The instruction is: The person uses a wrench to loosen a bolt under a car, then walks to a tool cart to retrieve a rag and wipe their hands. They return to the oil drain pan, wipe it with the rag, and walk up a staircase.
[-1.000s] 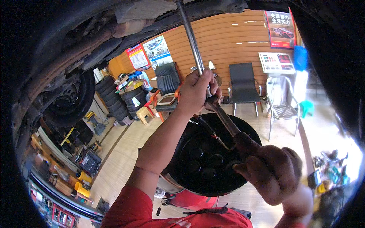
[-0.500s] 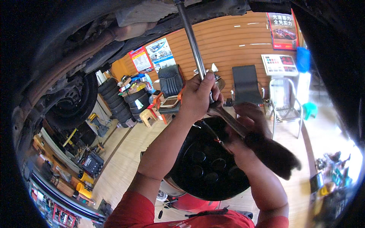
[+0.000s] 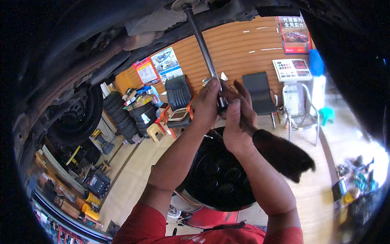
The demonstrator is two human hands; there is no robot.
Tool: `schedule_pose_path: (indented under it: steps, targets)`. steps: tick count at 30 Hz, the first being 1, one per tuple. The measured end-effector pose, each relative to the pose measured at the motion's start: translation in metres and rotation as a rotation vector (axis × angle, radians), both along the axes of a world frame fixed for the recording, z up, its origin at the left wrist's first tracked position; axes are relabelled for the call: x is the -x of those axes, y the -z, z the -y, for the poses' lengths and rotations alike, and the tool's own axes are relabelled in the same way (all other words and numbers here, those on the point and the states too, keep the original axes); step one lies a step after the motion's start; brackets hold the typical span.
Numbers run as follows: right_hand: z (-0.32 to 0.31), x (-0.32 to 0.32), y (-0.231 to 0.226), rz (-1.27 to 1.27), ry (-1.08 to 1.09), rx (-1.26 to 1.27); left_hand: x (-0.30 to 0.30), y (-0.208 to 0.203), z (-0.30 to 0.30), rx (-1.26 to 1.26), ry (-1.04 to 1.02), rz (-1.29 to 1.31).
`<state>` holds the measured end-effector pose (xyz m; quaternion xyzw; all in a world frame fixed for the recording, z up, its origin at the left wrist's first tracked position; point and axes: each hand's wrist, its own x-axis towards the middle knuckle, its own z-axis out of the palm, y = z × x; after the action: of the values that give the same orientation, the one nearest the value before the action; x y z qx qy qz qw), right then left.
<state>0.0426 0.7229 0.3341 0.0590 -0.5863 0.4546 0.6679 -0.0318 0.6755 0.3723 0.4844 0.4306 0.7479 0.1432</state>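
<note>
Wood-slat wall [image 3: 237,53] at back, red-edged poster [image 3: 294,35] upper right. Tire stacks [image 3: 119,114] left; small yellow stool [image 3: 155,131] beside black armchair [image 3: 178,92]. Right: black chair [image 3: 258,92], silver slatted chair [image 3: 300,101] next to it, teal item [image 3: 326,114] just beyond.

And there, the right hand [image 3: 239,120] masked the neck of the black-handled tool [image 3: 282,156]; the left hand [image 3: 206,103] showed few fingers; forearms covered the black pan's sides [image 3: 223,201]; the car's underside [image 3: 150,24] ran off the top, the red shirt [image 3: 233,235] off the bottom!
</note>
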Motion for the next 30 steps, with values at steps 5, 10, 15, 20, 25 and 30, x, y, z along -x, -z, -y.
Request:
schedule_pose_path:
  steps: [5,10,15,20,25,30]
  targets:
    - [-0.003,0.002,0.019,0.155,0.001,0.077,0.015,0.018,-0.015,-0.043,0.141,0.231]
    - [0.048,-0.092,0.04,0.767,-0.053,-0.328,0.014,0.016,-0.003,-0.037,0.024,0.18]
    - [0.007,-0.116,0.001,0.443,1.209,-0.771,-0.007,0.012,-0.016,0.033,-0.151,0.084]
    - [-0.088,-0.083,-0.016,0.82,1.248,-0.757,-0.023,0.013,-0.008,0.004,-0.515,-0.289]
    - [-0.115,-0.042,-0.003,0.611,1.139,-0.809,-0.016,0.028,-0.016,-0.155,-0.504,-0.181]
    - [-0.026,-0.088,-0.015,0.683,1.195,-0.813,0.012,0.027,0.002,-0.159,-0.038,0.173]
